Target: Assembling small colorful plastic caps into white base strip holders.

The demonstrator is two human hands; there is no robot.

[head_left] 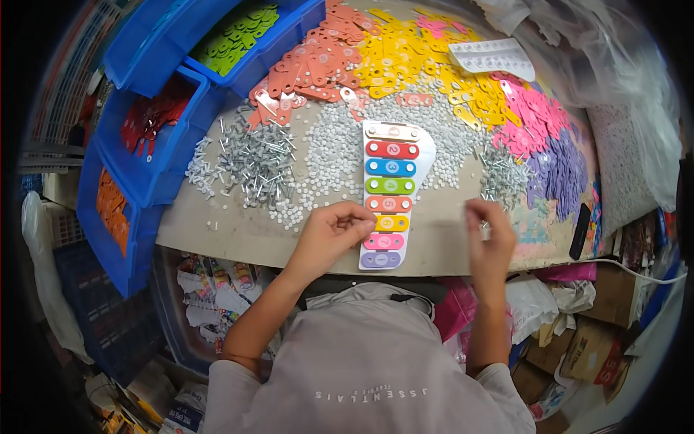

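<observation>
A toy xylophone with a white base lies upright in front of me, its coloured bars stacked from white at the far end to purple nearest me. White round pieces sit at both ends of the upper bars, while the pink bar and purple bar show bare holes. At the left end of the yellow bar, my left hand is closed in a pinch; whatever is between its fingertips is hidden. To the right of the xylophone, my right hand is raised, slightly blurred, fingers curled together near a small pale bit.
Loose metal screws and small white round pieces cover the table's middle left. More screws lie at right. Heaps of salmon, yellow, pink and purple bars line the back. Blue bins stand left; a white base lies behind.
</observation>
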